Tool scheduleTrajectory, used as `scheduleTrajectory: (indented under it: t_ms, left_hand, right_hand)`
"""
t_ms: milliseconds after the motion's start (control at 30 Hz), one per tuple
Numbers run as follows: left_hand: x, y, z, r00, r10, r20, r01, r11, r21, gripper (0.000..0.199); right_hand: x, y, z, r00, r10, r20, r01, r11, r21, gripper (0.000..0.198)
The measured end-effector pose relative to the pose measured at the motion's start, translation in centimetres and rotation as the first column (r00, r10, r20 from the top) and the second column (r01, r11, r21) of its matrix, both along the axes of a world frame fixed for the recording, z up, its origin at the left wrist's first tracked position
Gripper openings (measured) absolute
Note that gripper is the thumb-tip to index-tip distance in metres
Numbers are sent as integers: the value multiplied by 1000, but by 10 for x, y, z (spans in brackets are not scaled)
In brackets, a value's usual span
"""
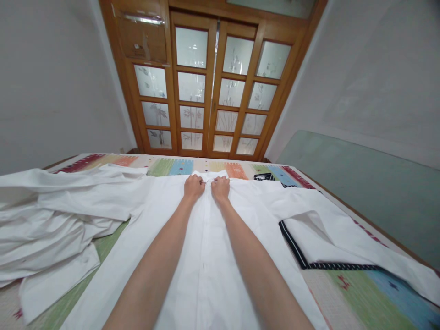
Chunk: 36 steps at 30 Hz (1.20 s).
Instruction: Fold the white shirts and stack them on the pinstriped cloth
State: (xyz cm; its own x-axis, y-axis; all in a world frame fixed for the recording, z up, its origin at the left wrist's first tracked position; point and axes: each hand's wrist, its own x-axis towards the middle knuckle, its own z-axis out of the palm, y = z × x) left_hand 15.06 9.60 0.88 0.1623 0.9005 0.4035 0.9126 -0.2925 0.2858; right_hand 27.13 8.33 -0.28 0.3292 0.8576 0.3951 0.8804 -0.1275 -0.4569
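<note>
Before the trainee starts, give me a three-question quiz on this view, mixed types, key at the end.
1. The left hand and right hand are nearest which part of the white shirt?
A) hem
B) collar
C) cuff
2. True or false: crumpled white fabric lies to the left of the left hand.
3. Short answer: what stands beyond the patterned cover?
Key: 1. B; 2. True; 3. Wooden doors with glass panes.
</note>
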Motion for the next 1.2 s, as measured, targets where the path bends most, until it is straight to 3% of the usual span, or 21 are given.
scheduleTrajectory:
  t_ms: [200,367,533,667,767,900,1100,1200]
  left_hand:
    - [-3,-6,-1,1000,-26,-6,27,999,29,17]
    - [-3,-10,0,999,-29,23,28,999,30,16]
    - [-2,-11,3,996,-2,93,3,1000,-13,20]
    - [-3,-11,4,990,50,130,-58,997,60,25]
    - [-5,-10,2,980,146,136,-159,983,96,26]
    - [-5,-10,-5,987,160,22,-159,987,-34,43]
    - [-3,-13,-13,988,123,-94,-141,967,-213,62]
    - [-5,-19,-14,988,106,-114,-131,961,-242,65]
  right_hand:
    - [3,3,-3,997,-9,-75,15,997,77,23]
    - [5,7,-3,972,2,-234,37,986,160,25]
    - [6,2,5,954,-8,-298,35,996,85,34]
    - [4,-5,10,977,-45,-210,45,999,-7,34]
    - [3,-7,9,990,-89,-111,89,996,-4,31]
    - [1,-6,5,998,-47,-30,46,999,-28,37]
    - [-5,-2,-1,995,24,102,-3,980,-200,51]
    - [-6,-3,-1,990,60,125,-25,963,-267,57]
